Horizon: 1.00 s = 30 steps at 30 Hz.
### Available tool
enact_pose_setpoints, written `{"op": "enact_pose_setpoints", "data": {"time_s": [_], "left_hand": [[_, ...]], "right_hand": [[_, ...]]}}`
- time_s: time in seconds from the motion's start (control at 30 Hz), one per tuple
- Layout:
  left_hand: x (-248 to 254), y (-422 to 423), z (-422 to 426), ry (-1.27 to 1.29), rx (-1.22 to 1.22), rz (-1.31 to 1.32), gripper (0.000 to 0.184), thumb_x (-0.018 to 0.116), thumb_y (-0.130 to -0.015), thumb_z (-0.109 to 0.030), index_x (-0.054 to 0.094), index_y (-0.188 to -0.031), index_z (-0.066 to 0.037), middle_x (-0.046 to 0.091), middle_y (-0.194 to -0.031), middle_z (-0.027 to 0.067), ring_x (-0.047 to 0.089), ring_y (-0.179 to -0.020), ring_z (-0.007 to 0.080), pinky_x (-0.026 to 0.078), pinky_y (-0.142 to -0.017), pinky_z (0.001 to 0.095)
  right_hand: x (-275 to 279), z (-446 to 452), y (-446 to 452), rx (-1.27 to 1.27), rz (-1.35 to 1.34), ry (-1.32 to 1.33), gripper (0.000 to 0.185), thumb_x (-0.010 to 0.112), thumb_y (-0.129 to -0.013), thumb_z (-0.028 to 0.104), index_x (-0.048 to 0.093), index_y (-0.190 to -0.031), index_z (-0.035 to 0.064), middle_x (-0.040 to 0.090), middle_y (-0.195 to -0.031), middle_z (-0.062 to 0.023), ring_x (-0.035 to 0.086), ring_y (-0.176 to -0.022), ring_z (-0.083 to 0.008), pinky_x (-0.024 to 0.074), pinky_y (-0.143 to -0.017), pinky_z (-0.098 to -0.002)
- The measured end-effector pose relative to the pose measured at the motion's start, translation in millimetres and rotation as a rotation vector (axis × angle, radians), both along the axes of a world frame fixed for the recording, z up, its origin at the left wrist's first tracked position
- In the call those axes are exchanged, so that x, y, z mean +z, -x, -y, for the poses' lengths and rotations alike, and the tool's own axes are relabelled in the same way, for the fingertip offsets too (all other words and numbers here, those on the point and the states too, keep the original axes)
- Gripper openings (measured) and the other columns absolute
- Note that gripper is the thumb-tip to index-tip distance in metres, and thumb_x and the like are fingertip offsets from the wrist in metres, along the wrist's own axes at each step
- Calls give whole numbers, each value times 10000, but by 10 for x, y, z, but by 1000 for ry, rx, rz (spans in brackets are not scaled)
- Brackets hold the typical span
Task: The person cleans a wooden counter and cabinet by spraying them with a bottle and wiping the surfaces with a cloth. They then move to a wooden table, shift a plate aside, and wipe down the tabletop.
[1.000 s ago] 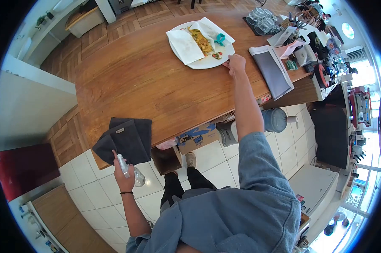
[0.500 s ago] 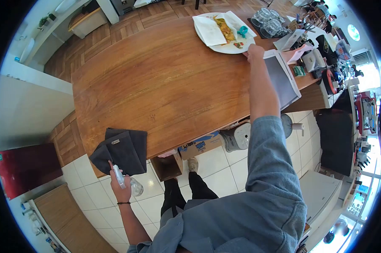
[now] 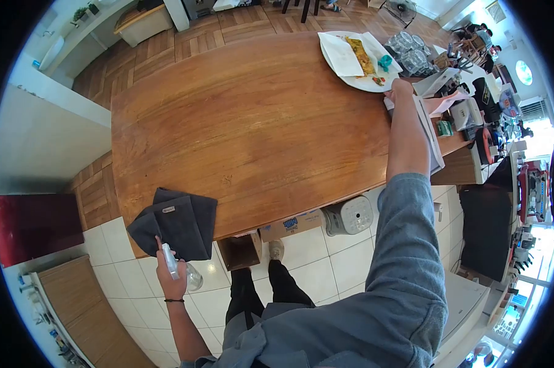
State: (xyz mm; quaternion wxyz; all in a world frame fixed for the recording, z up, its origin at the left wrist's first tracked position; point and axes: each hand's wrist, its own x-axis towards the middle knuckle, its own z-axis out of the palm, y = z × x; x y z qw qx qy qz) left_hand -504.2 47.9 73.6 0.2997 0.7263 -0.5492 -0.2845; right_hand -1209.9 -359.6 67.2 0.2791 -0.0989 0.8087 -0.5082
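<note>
My left hand (image 3: 171,270) is wrapped round a clear spray bottle with a white trigger head (image 3: 170,261), at the table's near left corner. Its index finger reaches the folded dark grey cloth (image 3: 188,227) lying there. At the far right, my right hand (image 3: 400,91) grips the near rim of a white oval plate (image 3: 375,86). On the plate are white paper (image 3: 340,55), a yellow-brown piece of food (image 3: 360,55), a crumpled teal item (image 3: 385,62) and small red and green scraps. My right forearm partly covers a grey folder (image 3: 433,138).
The wooden table (image 3: 246,129) fills the middle. Upturned glasses (image 3: 412,52) stand on a dark mat beyond the plate. Papers, a small green box (image 3: 444,127) and other clutter crowd the right side. An open carton (image 3: 240,251) and a grey-white stool (image 3: 348,216) sit below the near edge.
My right hand has moved the plate rightward across the table, towards the glasses and over the folder's edge. My left hand still holds the spray bottle by the cloth.
</note>
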Motion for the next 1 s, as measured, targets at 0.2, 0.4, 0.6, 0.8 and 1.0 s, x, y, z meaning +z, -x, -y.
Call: {"op": "enact_pose_setpoints", "data": {"time_s": [0.2, 0.4, 0.6, 0.8, 1.0], "left_hand": [[-13, -7, -11, -13, 3, 34, 702, 603, -772, -17, 387, -1439, -55, 624, -1009, 162, 628, -869, 249, 524, -798, 336], [-48, -18, 8, 12, 0, 10, 805, 601, -770, -32, 316, -1519, -103, 625, -950, 154, 652, -847, 281, 528, -785, 344], [22, -46, 8, -37, -15, 73, 866, 605, -751, -61, 275, -1549, -122, 632, -919, 139, 662, -813, 308, 530, -765, 354], [-2, -126, 62, -59, -91, 54, 897, 636, -760, -96, 226, -1557, -126, 661, -967, 165, 670, -844, 372, 541, -764, 418], [154, -120, 21, -2, -42, -67, 773, 609, -767, -41, 336, -1490, -54, 643, -969, 180, 665, -838, 346, 531, -733, 389]], "right_hand": [[-11, 17, -24, -32, -76, -116, 267, 565, -902, 65, 648, -1142, -18, 677, -1036, -200, 706, -826, -303, 620, -624, -419], [103, 24, -28, -12, -114, -147, 314, 617, -868, 155, 659, -1087, -66, 691, -1000, -227, 708, -839, -329, 589, -644, -421], [537, -654, -1527, 207, -806, 88, 618, 708, -842, 287, 525, -1251, -138, 646, -1154, -292, 630, -1100, -393, 478, -949, -438], [361, -2462, -4475, 1302, -831, 562, 520, 669, -822, 98, 507, -1311, 22, 497, -1385, -220, 423, -1345, -400, 341, -1108, -499], [70, -3241, -5950, 1506, -834, 327, 551, 579, -918, 355, 469, -1438, 210, 310, -1554, -170, 205, -1465, -394, 192, -1137, -617]]}}
